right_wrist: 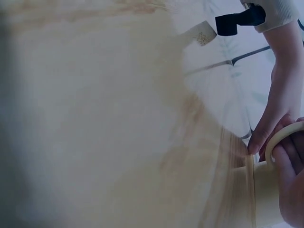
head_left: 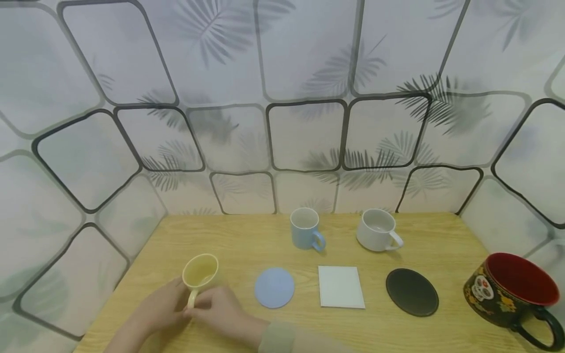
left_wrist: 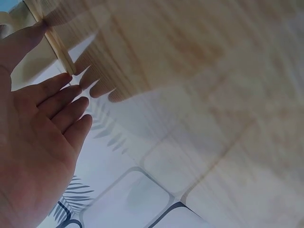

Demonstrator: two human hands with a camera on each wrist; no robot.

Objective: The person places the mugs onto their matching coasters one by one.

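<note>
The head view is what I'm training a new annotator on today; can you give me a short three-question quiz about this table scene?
1. True or false: the pale yellow ceramic mug stands on the round light-blue coaster.
2. Which hand grips that mug's handle? A) left hand B) right hand C) neither
3. Fill in: the white square coaster lies between the light-blue coaster and the round ____ coaster.

Key
1. False: it stands on the bare wooden table, left of that coaster.
2. B; the left hand's straight fingers only touch the mug.
3. black
</note>
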